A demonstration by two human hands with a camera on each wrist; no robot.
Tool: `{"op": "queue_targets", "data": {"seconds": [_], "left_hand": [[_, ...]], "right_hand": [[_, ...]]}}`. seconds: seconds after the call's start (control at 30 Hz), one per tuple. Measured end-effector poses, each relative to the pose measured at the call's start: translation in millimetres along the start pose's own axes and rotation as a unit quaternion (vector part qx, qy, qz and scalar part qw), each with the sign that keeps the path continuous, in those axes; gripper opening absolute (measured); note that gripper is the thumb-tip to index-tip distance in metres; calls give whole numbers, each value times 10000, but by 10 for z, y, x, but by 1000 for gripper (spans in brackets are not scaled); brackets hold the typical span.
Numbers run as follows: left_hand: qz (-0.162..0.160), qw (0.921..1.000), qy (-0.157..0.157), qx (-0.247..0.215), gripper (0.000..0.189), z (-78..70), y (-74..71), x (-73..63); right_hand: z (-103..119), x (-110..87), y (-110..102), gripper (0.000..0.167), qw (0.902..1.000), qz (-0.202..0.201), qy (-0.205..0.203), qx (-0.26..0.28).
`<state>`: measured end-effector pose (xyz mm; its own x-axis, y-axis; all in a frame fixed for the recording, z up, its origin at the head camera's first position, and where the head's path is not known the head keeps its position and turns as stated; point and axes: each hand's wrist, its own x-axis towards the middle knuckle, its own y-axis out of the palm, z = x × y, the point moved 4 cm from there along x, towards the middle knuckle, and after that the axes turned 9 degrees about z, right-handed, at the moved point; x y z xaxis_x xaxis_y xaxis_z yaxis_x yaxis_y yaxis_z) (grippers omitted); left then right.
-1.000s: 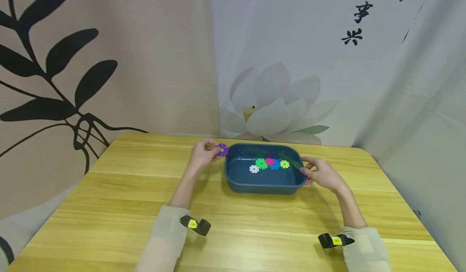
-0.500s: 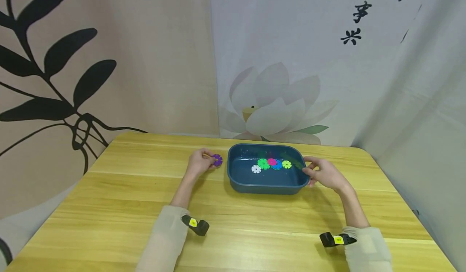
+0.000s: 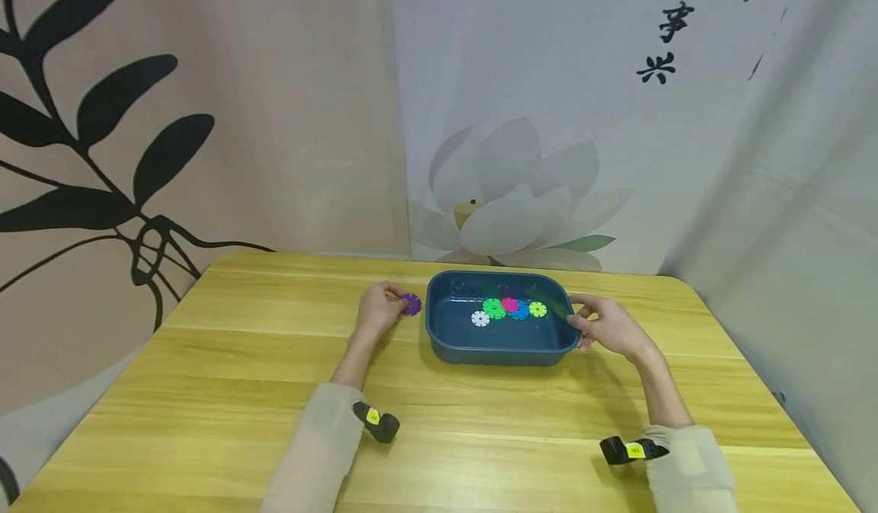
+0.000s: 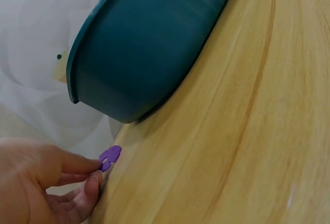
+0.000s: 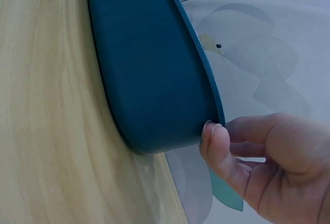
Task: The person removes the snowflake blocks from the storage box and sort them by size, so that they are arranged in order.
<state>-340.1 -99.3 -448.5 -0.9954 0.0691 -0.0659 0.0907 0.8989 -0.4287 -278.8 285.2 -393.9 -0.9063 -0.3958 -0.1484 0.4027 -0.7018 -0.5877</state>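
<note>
My left hand (image 3: 377, 307) pinches a purple snowflake-shaped plastic disc (image 3: 411, 305) between thumb and fingers, just left of a dark blue basin (image 3: 504, 356). In the left wrist view the disc (image 4: 110, 157) sticks out past the fingertips, close over the table beside the basin's end wall. On the other side, my right hand (image 3: 610, 325) grips the basin's right rim; the right wrist view has its thumb and fingers around that edge (image 5: 219, 113). Inside the basin lie a white disc (image 3: 480, 319), a green one (image 3: 494, 309), a pink one (image 3: 510, 305), a blue one (image 3: 520, 311) and a yellow-green one (image 3: 538, 309).
The basin stands near the back edge of a wooden table (image 3: 480, 437). Behind the table hangs a curtain (image 3: 329, 117) printed with leaves, a lotus and characters. Each sleeve carries a black wrist camera (image 3: 377, 423).
The left hand has moved from the basin's left rim leftward and down to the table, with the purple disc in its fingers. The right hand has kept its grip on the basin.
</note>
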Motion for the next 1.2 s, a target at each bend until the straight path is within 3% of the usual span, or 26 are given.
{"op": "queue_targets", "data": {"seconds": [0.3,0.8,1.03,1.2], "left_hand": [[15,9992,-69,383,16,25,-19,-23],[-69,9995,-220,222,20,-34,-49,-119],[-372,9991,152,133,20,-228,-72,-152],[-395,9979,509,44,19,-429,-44,-191]], "right_hand": [[-43,20,6,55,10000,12,32,14],[-43,-1,36,55,10000,-11,25,17],[-56,3,27,54,9999,-51,46,78],[-62,16,15,55,10000,-32,18,87]]}}
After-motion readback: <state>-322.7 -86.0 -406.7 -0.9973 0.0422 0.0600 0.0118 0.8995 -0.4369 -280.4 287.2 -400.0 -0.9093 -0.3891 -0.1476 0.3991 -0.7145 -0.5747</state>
